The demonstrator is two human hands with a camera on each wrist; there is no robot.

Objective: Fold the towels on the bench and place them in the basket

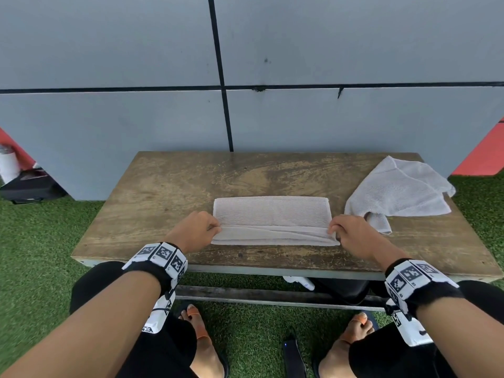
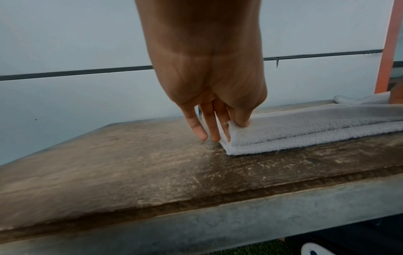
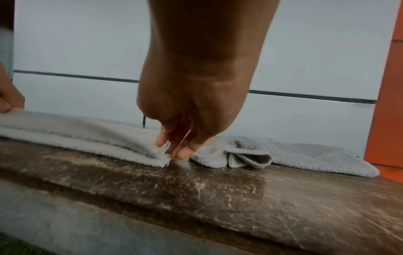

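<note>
A white towel (image 1: 272,216) (image 2: 305,131) (image 3: 76,134) lies folded into a long strip in the middle of the wooden bench (image 1: 163,192). My left hand (image 1: 196,230) (image 2: 226,126) pinches its left end, thumb on top and fingers underneath. Its right end is pinched by my right hand (image 1: 351,233) (image 3: 172,148). A second white towel (image 1: 398,192) (image 3: 283,153) lies crumpled and unfolded at the bench's right end, just beyond my right hand. No basket is in view.
A grey panelled wall (image 1: 245,77) stands directly behind the bench. Green artificial turf (image 1: 41,241) surrounds it. My knees and sandalled feet (image 1: 196,323) are under the front edge. A white container and a dark case (image 1: 27,184) sit at far left.
</note>
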